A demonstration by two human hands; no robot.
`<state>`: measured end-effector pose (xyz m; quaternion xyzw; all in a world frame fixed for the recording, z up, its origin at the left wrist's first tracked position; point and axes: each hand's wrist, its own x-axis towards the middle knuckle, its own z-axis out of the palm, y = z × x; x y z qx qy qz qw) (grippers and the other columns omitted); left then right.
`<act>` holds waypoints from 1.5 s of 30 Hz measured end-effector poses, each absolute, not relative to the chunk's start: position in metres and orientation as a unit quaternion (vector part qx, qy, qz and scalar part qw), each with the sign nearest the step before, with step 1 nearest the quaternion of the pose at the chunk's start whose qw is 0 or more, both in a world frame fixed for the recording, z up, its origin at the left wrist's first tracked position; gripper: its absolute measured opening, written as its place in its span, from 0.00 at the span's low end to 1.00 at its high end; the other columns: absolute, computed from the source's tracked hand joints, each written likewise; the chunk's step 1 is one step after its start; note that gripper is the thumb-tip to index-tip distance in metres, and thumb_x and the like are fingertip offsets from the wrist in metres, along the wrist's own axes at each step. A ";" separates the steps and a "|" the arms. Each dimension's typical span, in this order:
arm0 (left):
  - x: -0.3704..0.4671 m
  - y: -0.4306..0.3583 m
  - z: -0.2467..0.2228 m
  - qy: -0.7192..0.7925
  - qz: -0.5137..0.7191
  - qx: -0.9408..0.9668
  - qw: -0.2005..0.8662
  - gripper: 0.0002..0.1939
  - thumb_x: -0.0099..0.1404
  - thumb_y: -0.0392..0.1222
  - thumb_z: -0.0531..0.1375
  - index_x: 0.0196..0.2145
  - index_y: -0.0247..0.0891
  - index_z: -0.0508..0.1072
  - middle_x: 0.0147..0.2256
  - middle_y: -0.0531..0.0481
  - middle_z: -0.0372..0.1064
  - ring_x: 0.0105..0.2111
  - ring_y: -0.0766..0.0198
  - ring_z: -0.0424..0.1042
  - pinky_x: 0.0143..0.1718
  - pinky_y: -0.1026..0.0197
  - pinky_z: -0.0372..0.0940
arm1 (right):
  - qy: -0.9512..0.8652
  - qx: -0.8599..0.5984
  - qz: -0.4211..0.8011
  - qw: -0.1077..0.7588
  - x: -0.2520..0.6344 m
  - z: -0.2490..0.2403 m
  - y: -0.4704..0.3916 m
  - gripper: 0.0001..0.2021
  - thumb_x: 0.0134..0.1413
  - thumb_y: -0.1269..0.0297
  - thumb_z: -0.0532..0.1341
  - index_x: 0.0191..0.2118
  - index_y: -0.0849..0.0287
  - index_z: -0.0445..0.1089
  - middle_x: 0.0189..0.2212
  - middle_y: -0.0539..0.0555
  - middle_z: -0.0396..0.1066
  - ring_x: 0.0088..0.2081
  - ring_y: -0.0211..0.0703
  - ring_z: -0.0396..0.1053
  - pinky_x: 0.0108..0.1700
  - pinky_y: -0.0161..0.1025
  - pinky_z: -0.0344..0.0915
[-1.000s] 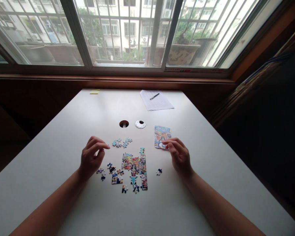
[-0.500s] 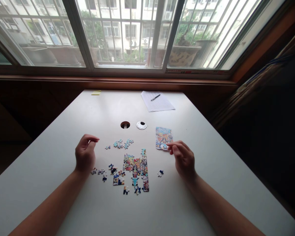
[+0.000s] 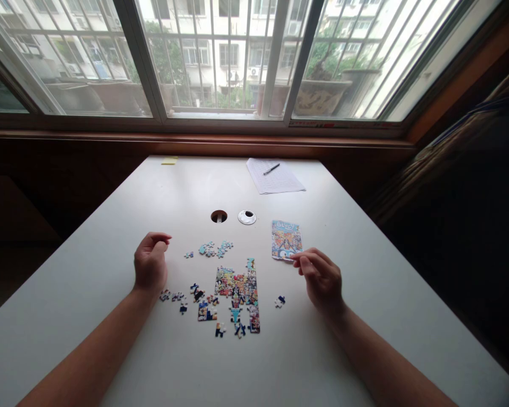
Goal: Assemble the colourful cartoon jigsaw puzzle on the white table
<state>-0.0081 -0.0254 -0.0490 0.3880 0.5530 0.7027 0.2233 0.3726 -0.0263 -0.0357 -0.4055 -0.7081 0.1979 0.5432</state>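
Note:
A partly joined jigsaw puzzle with a crowded, colourful picture lies on the white table between my hands. My left hand is closed, its thumb against the curled index finger, and nothing shows in it. It is left of the puzzle, near some loose puzzle pieces. My right hand is closed too, fingertips drawn together with no piece visible in them. Its fingertips overlap the lower right corner of a picture card; whether they touch it I cannot tell. A single puzzle piece lies left of this hand.
Light-blue puzzle pieces lie above the joined part. Farther back are a round cable hole, its silver cover, a paper sheet with a pen, and yellow sticky notes. A barred window stands behind the table.
My right hand has drawn back slightly from the card, toward the lower right. The left fingers have curled in a little more. The whole view has shifted slightly; the pieces lie as before.

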 end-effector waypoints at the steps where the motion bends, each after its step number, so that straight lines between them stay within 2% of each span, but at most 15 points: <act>1: -0.008 -0.025 -0.049 0.551 0.706 0.382 0.228 0.07 0.51 0.34 0.58 0.29 0.37 0.74 0.28 0.52 0.67 0.30 0.64 0.64 0.32 0.62 0.60 | -0.709 -0.403 0.198 0.543 0.373 -0.036 -0.027 0.11 0.65 0.67 0.57 0.37 0.57 0.77 0.29 0.52 0.69 0.30 0.42 0.69 0.36 0.41 0.68; 11: -0.011 -0.019 -0.051 0.540 0.726 0.335 0.263 0.08 0.48 0.32 0.58 0.28 0.37 0.75 0.26 0.53 0.66 0.28 0.67 0.61 0.29 0.63 0.55 | -0.726 -0.393 0.193 0.531 0.372 -0.034 -0.027 0.10 0.64 0.70 0.58 0.37 0.57 0.77 0.29 0.52 0.70 0.30 0.40 0.69 0.36 0.40 0.67; 20: -0.012 -0.018 -0.053 0.550 0.715 0.336 0.270 0.09 0.49 0.32 0.58 0.29 0.37 0.75 0.27 0.52 0.66 0.28 0.66 0.61 0.30 0.63 0.55 | -0.735 -0.384 0.196 0.524 0.371 -0.032 -0.029 0.10 0.63 0.72 0.58 0.36 0.57 0.77 0.29 0.51 0.70 0.29 0.39 0.68 0.33 0.38 0.66; 45: -0.016 -0.018 -0.057 0.552 0.700 0.344 0.294 0.11 0.48 0.32 0.58 0.29 0.38 0.76 0.28 0.51 0.67 0.29 0.65 0.61 0.30 0.62 0.54 | -0.763 -0.371 0.179 0.498 0.360 -0.034 -0.021 0.10 0.63 0.71 0.58 0.34 0.58 0.76 0.28 0.51 0.70 0.29 0.39 0.69 0.33 0.38 0.65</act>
